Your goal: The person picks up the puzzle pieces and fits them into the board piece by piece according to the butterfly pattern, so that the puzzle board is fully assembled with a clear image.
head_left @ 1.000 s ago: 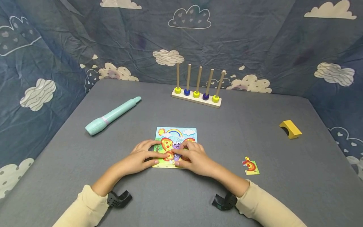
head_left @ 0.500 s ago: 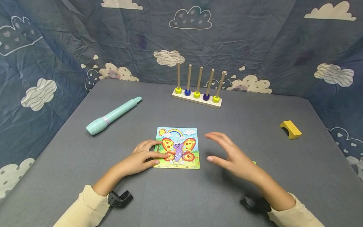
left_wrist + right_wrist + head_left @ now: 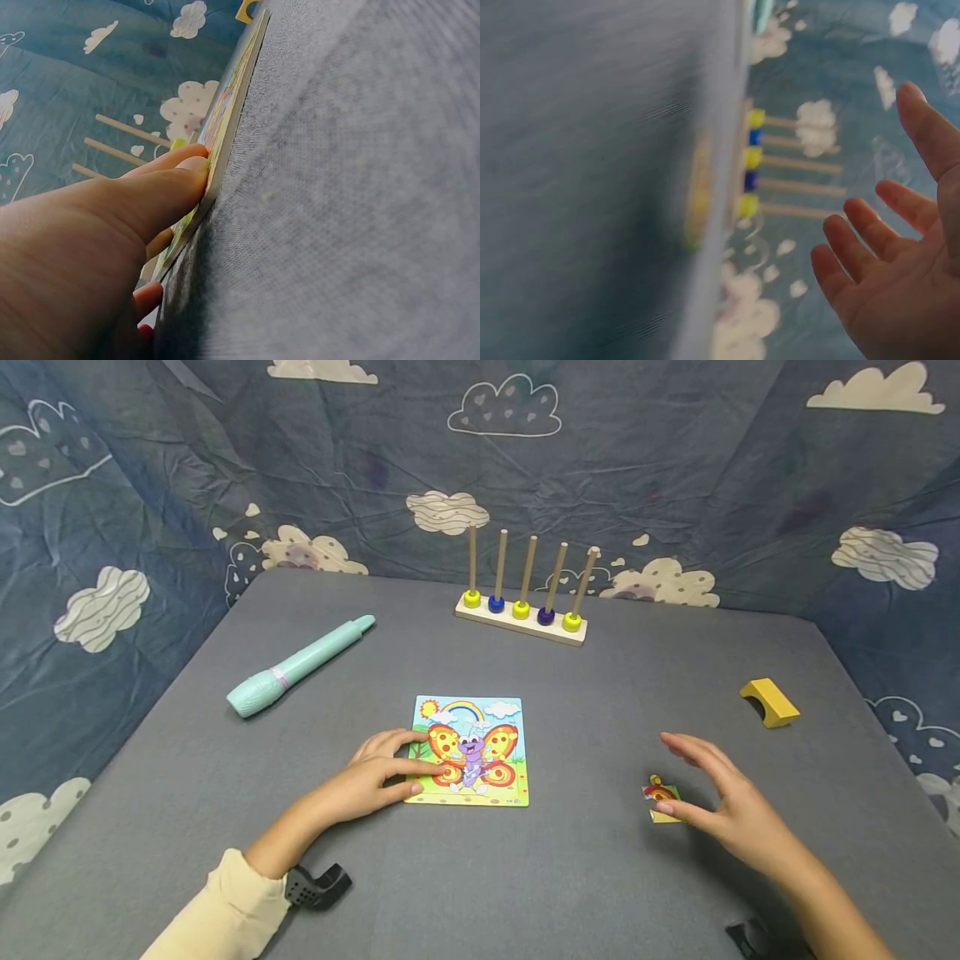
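Note:
A square butterfly puzzle (image 3: 487, 752) lies flat on the grey table, showing a purple-bodied butterfly under a rainbow. My left hand (image 3: 381, 772) rests on its left side, fingers extended over the picture; the left wrist view has the thumb (image 3: 184, 187) at the board's edge. To the right lies a loose puzzle piece (image 3: 663, 817) with a red and yellow swirl. Over it hovers my right hand (image 3: 738, 810), thumb and fingers spread apart, holding nothing and partly covering the piece. In the right wrist view the same hand (image 3: 900, 277) has its fingers spread.
At the back stands a peg rack (image 3: 517, 625) with yellow and blue beads on upright sticks. A mint-green microphone-shaped toy (image 3: 300, 667) lies at the left. A yellow arch block (image 3: 772, 702) sits far right. A cloud-printed cloth (image 3: 337, 468) hangs behind the table.
My right hand has come off the puzzle and travelled right to the loose piece, uncovering the butterfly's right half. My left hand has stayed put.

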Motion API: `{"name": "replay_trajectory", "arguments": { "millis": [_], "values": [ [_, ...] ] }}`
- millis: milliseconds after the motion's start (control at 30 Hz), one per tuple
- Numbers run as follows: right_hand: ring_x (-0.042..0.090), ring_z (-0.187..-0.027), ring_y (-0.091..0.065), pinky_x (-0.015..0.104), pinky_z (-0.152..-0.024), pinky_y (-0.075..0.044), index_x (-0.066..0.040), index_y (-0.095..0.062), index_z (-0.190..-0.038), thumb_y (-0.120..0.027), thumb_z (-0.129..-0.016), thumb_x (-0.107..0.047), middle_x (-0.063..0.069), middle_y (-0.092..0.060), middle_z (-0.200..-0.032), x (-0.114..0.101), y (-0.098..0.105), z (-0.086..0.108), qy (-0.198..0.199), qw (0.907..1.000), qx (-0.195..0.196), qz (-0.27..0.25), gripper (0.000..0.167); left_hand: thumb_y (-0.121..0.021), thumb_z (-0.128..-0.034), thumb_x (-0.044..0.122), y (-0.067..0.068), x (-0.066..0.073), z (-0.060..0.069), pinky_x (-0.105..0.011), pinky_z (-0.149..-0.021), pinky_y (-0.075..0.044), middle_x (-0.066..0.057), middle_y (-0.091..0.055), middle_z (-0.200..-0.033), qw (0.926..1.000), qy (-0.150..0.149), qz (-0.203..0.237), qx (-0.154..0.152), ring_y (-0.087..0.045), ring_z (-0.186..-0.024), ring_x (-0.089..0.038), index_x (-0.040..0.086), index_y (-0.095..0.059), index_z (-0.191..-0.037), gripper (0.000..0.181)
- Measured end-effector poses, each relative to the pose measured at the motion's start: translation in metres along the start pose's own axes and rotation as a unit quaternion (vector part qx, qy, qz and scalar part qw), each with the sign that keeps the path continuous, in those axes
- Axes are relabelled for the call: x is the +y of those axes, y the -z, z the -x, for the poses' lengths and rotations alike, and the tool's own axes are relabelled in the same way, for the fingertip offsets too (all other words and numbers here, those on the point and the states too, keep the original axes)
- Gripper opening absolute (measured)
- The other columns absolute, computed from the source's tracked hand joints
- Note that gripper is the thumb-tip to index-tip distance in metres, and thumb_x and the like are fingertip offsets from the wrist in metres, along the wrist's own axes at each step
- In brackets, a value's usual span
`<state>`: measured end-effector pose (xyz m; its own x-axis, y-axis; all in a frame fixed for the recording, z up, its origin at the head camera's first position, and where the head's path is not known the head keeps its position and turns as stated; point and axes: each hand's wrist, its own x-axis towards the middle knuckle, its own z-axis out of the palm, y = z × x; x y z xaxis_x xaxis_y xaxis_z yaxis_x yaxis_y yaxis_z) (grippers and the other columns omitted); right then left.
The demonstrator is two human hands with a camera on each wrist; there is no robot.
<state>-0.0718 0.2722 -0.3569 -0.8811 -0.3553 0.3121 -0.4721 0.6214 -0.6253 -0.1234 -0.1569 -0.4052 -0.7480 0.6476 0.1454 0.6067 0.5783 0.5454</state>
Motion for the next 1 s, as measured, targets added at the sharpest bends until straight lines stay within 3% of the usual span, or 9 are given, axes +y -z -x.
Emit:
{"name": "replay_trajectory", "arguments": {
  "millis": [167,433,667,1000],
  "values": [
    [0.001,-0.111,-0.038,0.008,-0.086,-0.026,-0.008,-0.040,-0.134,-0.078,-0.065,-0.004,0.006,-0.042,-0.126,0.022,-0.003,0.009,-0.021,0.9995,-0.023,-0.002,0.079,-0.061,-0.0863,0.027,0.001,0.000,-0.001,-0.053,-0.099,-0.014,-0.004,-0.038,-0.135,1.0000,0.000,0.003,0.001,-0.025,-0.126,-0.029,0.031,-0.062,-0.116,0.031],
    [0.003,-0.103,-0.040,0.010,-0.084,-0.026,-0.002,-0.042,-0.131,-0.079,-0.064,-0.006,0.008,-0.045,-0.120,0.047,-0.007,0.015,-0.013,0.9983,-0.056,-0.015,0.077,-0.060,-0.0866,0.028,-0.001,-0.002,0.001,-0.052,-0.099,-0.015,-0.004,-0.039,-0.134,1.0000,-0.001,-0.002,0.004,-0.025,-0.126,-0.028,0.032,-0.060,-0.119,0.032],
    [-0.003,-0.106,-0.037,0.005,-0.085,-0.023,-0.001,-0.045,-0.128,-0.079,-0.066,-0.013,0.010,-0.049,-0.117,0.051,-0.004,0.016,0.002,0.9961,-0.083,0.030,0.072,-0.063,-0.0846,0.028,-0.002,-0.004,0.001,-0.054,-0.097,-0.018,-0.005,-0.040,-0.133,0.9998,-0.010,-0.002,0.019,-0.026,-0.125,-0.028,0.027,-0.060,-0.120,0.035],
    [0.009,-0.093,-0.048,0.015,-0.075,-0.037,0.000,-0.054,-0.122,-0.077,-0.069,-0.021,0.001,-0.052,-0.104,0.045,-0.005,0.015,-0.033,0.9910,-0.094,0.089,0.061,-0.061,-0.0858,0.030,-0.002,-0.005,0.002,-0.051,-0.098,-0.018,-0.003,-0.039,-0.134,1.0000,0.001,-0.001,0.009,-0.026,-0.126,-0.025,0.029,-0.058,-0.121,0.035]
  ]
}}
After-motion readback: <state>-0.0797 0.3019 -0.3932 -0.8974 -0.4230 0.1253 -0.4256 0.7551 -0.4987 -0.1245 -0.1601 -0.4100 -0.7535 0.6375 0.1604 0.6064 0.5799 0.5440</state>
